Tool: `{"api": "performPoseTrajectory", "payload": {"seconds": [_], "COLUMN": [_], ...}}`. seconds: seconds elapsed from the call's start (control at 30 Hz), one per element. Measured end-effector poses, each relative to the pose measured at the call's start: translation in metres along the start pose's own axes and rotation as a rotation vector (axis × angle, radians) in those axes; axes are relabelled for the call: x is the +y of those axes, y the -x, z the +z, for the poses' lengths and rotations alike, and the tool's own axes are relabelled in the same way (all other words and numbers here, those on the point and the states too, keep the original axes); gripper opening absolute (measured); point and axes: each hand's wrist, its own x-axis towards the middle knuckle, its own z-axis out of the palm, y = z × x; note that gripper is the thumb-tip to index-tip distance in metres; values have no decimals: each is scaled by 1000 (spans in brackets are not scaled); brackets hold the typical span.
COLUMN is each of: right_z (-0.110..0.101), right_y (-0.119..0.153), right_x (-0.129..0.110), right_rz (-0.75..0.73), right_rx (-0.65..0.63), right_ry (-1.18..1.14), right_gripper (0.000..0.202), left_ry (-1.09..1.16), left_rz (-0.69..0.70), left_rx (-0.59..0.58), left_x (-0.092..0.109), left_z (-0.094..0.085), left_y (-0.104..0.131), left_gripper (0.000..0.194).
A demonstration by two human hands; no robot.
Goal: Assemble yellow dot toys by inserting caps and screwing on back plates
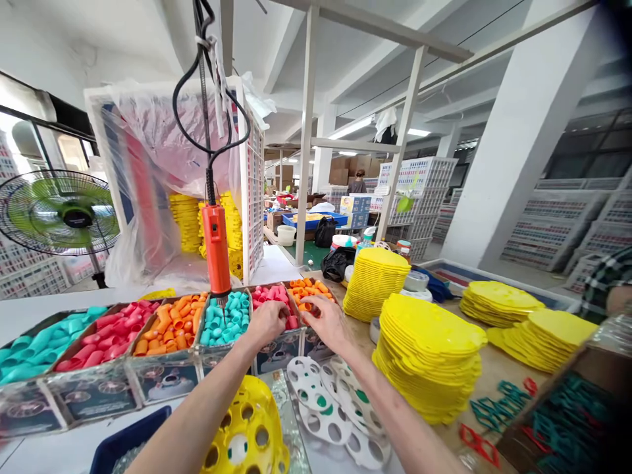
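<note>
My left hand [269, 322] reaches into the box of pink plastic tubes [270, 297], fingers closed together, what they hold too small to name. Beside it my right hand [323, 319] is over the box of orange tubes [309, 289], its thumb and fingers curved around an orange tube [305, 305]. Below my forearms lie a yellow plate with round holes [261, 421] and several white plates with holes [326, 411]. An orange electric screwdriver [216, 247] hangs upright above the teal tubes [224, 319].
More boxes of teal [44, 342], pink [106, 332] and orange tubes [172, 322] line the left. Tall yellow stacks [427, 355] stand at the right, near teal and red pieces [501, 405]. A fan [76, 214] is far left; a person's checkered sleeve [607, 276] shows far right.
</note>
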Motion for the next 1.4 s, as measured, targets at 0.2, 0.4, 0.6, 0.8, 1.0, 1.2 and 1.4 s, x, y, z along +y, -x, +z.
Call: {"api": "performPoseTrajectory", "payload": {"seconds": [0.2, 0.4, 0.6, 0.8, 1.0, 1.2, 1.4], "right_z": [-12, -32, -47, -47, -48, -30, 12], "right_y": [13, 30, 47, 54, 61, 92, 120], "right_x": [-27, -47, -54, -58, -62, -75, -98], "right_rz": [-6, 20, 73, 28, -16, 14, 9], "right_rx": [48, 85, 160, 218, 206, 11, -127], "right_ry": [-78, -181, -302, -254, -206, -268, -238], "right_gripper": [23, 23, 24, 21, 20, 22, 23], "left_ry": [-37, -83, -96, -41, 92, 238, 420], "left_rz": [-57, -122, -104, -51, -34, 32, -122], "left_rx": [35, 13, 48, 102, 315, 437, 548], "left_x": [-3, -2, 2, 1, 11, 31, 20], "left_z": [2, 4, 6, 5, -5, -32, -60], "left_y": [-6, -13, -6, -1, 8, 85, 201], "left_gripper": [26, 25, 27, 24, 20, 26, 29]}}
